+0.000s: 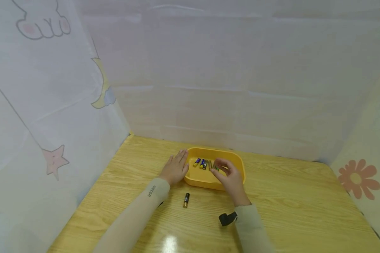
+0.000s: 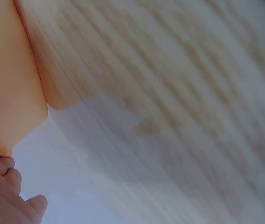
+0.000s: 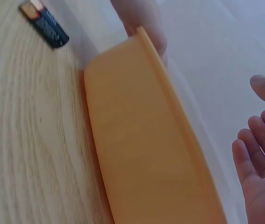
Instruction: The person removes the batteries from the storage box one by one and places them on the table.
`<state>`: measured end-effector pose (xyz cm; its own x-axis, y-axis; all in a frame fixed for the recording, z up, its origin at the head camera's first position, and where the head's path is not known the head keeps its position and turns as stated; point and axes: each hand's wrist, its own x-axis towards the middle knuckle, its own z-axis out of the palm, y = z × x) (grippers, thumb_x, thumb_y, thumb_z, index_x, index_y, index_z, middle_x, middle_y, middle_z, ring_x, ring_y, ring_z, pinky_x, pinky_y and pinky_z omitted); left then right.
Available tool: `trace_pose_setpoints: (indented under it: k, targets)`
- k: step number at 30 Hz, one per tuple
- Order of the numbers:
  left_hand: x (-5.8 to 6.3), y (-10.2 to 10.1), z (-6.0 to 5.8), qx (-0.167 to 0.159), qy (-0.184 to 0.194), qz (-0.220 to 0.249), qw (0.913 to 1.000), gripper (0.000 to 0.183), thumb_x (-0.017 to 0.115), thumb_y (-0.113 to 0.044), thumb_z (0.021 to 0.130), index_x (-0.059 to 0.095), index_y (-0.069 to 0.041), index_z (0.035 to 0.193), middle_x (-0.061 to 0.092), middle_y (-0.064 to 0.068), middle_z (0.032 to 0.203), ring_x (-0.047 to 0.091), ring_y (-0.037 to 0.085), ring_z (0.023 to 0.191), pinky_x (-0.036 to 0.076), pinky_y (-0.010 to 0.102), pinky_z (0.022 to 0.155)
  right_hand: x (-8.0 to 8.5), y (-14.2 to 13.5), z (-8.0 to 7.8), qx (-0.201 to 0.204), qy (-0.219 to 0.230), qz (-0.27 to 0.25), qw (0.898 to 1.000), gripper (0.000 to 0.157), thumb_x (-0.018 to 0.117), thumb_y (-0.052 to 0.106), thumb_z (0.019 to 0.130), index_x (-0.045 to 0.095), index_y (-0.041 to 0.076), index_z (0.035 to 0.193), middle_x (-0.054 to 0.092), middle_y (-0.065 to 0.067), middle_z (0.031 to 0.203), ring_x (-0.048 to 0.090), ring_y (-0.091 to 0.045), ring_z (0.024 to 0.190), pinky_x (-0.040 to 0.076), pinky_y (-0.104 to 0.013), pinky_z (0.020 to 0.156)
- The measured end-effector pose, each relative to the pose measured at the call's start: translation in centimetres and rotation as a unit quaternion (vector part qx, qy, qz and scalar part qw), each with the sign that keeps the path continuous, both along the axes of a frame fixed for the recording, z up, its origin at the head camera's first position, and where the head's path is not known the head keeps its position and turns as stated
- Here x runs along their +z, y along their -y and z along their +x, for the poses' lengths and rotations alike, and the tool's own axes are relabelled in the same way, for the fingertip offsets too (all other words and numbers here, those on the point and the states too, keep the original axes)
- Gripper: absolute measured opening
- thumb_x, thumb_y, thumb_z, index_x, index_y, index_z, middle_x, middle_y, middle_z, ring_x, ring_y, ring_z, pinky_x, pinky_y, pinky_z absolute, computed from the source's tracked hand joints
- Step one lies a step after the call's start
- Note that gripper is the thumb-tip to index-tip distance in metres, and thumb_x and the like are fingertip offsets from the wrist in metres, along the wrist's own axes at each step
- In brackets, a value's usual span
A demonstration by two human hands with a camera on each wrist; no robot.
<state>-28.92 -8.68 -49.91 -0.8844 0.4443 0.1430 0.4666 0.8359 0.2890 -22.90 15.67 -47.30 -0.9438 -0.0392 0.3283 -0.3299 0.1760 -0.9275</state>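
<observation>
A yellow plastic tray [image 1: 202, 183] stands on the table with several small batteries in it. My left hand [image 1: 175, 168] holds its left wall, with the thumb over the inside and the fingers along the outside; the left wrist view has fingertips [image 2: 12, 179] right at the rim. Over the tray's right half is my right hand [image 1: 231, 175], thumb and fingers apart. Nothing shows between them in the right wrist view. Nearest those fingers lie a green battery [image 1: 217, 168] and a brownish one [image 1: 210, 164]. Further left are a black battery [image 1: 205, 164] and two blue-and-yellow batteries [image 1: 197, 162].
One black-and-gold battery [image 1: 186, 200] lies on the wooden table [image 1: 304, 207] in front of the tray, between the forearms. A black strap piece [image 1: 227, 219] sticks out at the right wrist. Pale printed sheets [image 1: 225, 88] rise behind the table and at both sides.
</observation>
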Motion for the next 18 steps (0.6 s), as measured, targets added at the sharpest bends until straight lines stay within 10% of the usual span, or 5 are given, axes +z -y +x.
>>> trace_pose_setpoints:
  k: [18]
  targets:
    - [0.0, 0.0, -0.2, 0.0, 0.013, 0.009, 0.9999, 0.061, 0.031, -0.032, 0.11, 0.017, -0.005, 0.162, 0.017, 0.01, 0.169, 0.015, 0.026, 0.155, 0.016, 0.054, 0.125, -1.0, -2.3, -4.5, -0.008, 0.059, 0.088, 0.994, 0.055, 0.077, 0.01, 0.091, 0.055, -0.005, 0.139, 0.056, -0.023, 0.14, 0.052, -0.039, 0.13, 0.043, -0.052, 0.112]
